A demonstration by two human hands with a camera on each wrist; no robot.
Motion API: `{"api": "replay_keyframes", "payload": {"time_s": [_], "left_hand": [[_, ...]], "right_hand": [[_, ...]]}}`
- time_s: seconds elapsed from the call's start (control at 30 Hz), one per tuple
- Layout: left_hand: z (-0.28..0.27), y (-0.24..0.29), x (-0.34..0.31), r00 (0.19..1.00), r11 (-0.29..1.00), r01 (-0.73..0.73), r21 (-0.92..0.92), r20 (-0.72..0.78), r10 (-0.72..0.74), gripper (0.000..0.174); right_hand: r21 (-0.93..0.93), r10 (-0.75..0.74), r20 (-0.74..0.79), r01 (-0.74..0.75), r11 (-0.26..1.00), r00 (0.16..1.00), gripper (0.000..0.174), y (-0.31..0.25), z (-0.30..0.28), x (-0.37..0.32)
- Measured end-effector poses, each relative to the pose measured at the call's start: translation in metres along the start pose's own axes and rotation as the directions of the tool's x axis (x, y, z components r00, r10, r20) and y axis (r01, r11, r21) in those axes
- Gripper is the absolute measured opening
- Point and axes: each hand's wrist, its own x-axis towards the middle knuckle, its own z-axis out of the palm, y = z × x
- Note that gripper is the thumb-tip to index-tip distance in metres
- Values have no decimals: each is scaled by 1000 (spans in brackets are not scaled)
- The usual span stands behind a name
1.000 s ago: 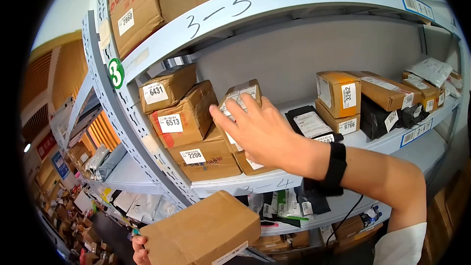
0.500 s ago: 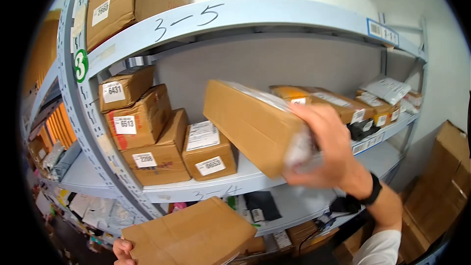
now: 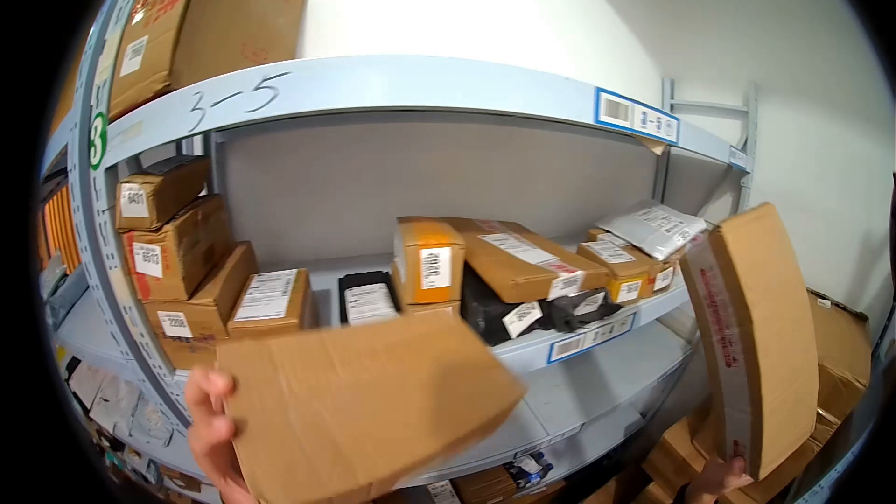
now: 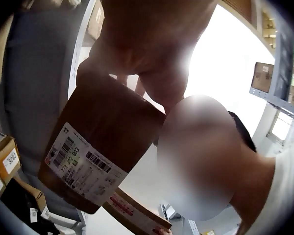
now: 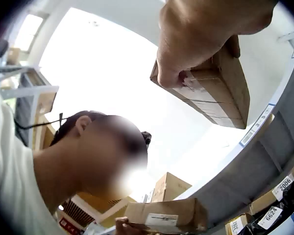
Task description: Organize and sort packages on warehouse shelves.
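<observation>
My left hand (image 3: 213, 429) grips the left end of a flat brown box (image 3: 373, 401), held in front of the lower shelves. In the left wrist view that box (image 4: 103, 132) shows a white label with barcodes, and the hand (image 4: 137, 63) holds its upper end. Out at the right, my right hand (image 3: 719, 481) holds a taped box (image 3: 779, 345) by its bottom end, the box standing nearly upright. In the right wrist view the fingers of the hand (image 5: 201, 39) curl round the end of this box (image 5: 220, 93).
Shelf 3-4 bears stacked boxes (image 3: 187, 257) at the left, a small labelled box (image 3: 271, 303), a black parcel (image 3: 366, 299), an orange-topped box (image 3: 429, 261) and more parcels at the right. A large box (image 3: 215, 19) stands on the upper shelf. Cartons (image 3: 840, 345) stand at the lower right.
My right hand has taken a box off the shelf and carried it to the far right, turning it upright. The left hand still holds its box, now higher. The head view has swung right.
</observation>
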Motion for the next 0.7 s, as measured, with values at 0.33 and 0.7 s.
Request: {"api": "replay_keyframes", "payload": {"time_s": [0.33,0.7], "left_hand": [[183,-101,113,972,822,-207,531,205,112,71],[226,-173,105,976,729,-75,681,200,-87,68]], "right_hand": [[46,120,-7,-120,992,993,97,64,-27,34],[-114,-25,91,36,993,996,115,55,-4,29]]}}
